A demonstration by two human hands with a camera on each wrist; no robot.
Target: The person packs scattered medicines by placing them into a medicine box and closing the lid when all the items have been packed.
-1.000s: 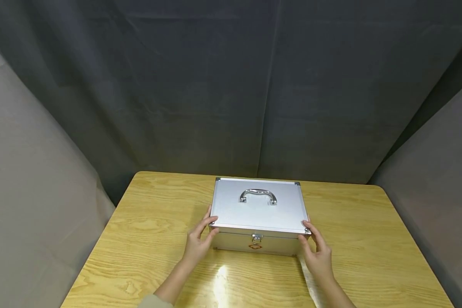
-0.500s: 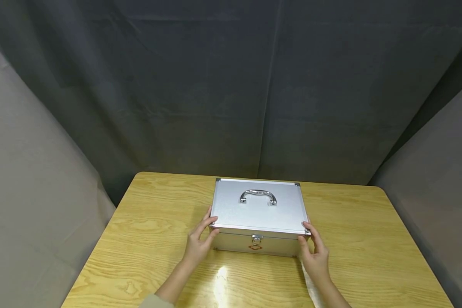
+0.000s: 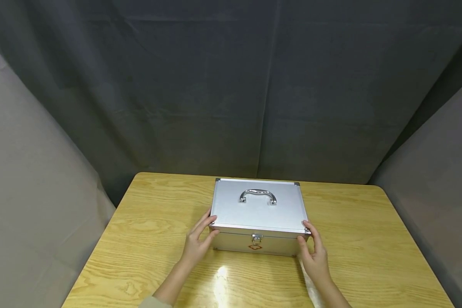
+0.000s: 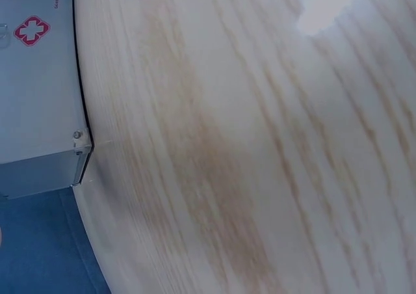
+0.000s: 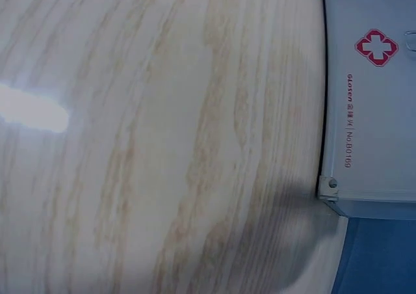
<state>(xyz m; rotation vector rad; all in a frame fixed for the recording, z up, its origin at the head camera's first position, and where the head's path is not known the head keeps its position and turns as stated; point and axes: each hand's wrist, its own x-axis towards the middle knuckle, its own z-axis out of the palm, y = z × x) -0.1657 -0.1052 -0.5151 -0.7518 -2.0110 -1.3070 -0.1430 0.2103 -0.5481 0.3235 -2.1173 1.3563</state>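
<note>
A silver metal first-aid box stands lidded on the wooden table, with a chrome carry handle on top. A latch and a red-edged cross mark its front; the left wrist view shows the cross too. My left hand holds the front left corner, thumb on the front face and fingers along the top edge and side. At the front right corner, my right hand grips likewise. Fingers on the far sides are partly hidden. Both wrist views mostly catch tabletop and the box's lower front.
The wooden table extends to both sides of the box. A dark curtain hangs behind its back edge, with grey cloth at the left and more grey cloth at the right. A pale strip lies beside the right forearm.
The box stays put and both hands keep their places at its front corners. My right hand and forearm have shifted very slightly left.
</note>
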